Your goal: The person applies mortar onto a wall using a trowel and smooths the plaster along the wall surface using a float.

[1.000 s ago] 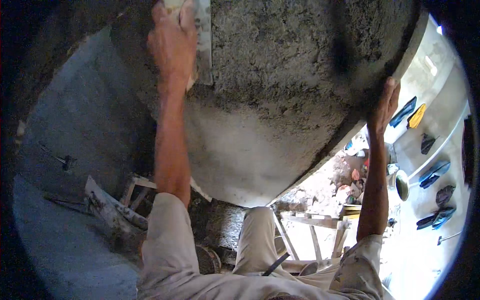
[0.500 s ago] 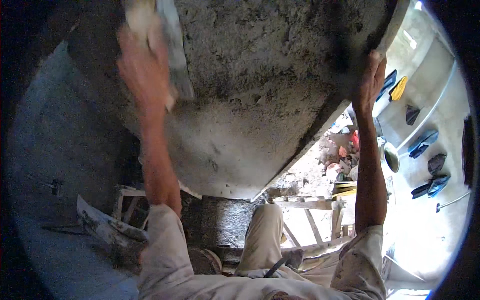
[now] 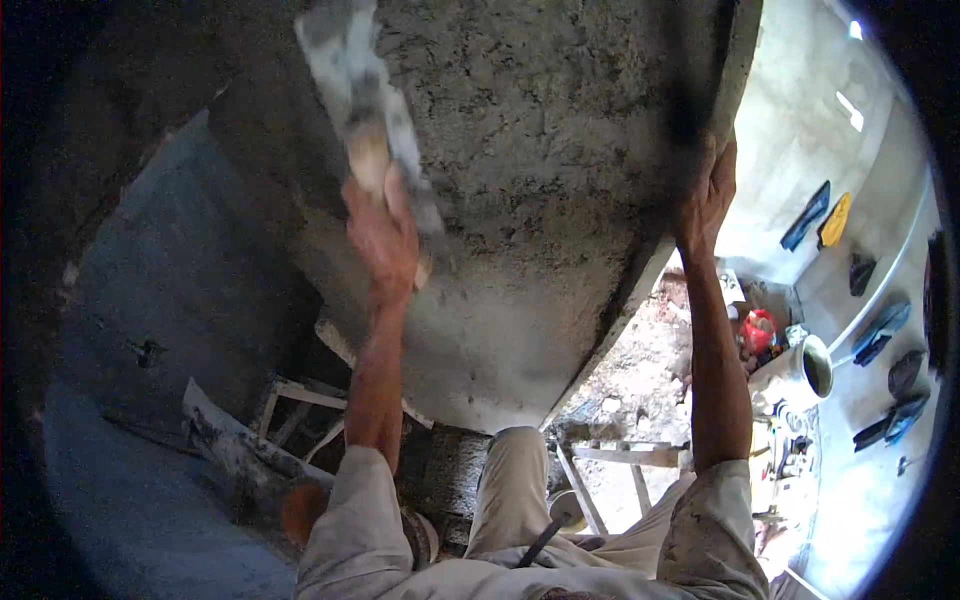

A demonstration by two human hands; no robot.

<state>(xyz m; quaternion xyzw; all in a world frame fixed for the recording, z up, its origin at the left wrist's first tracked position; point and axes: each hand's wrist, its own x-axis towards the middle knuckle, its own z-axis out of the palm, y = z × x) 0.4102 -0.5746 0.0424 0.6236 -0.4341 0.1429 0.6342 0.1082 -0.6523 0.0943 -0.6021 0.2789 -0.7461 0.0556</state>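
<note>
Head view: left hand [image 3: 383,238] grips a trowel [image 3: 370,145] over the left part of the slab [image 3: 560,200]; right hand [image 3: 708,205] lies along its right edge, hold unclear. Likely smoothing; next stroke wants even pressure.

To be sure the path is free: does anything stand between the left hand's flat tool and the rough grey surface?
Nothing visible stands between the flat tool and the rough grey surface, though blur hides whether they touch. The left hand holds the tool; the right hand is apart, at the surface's edge.
</note>
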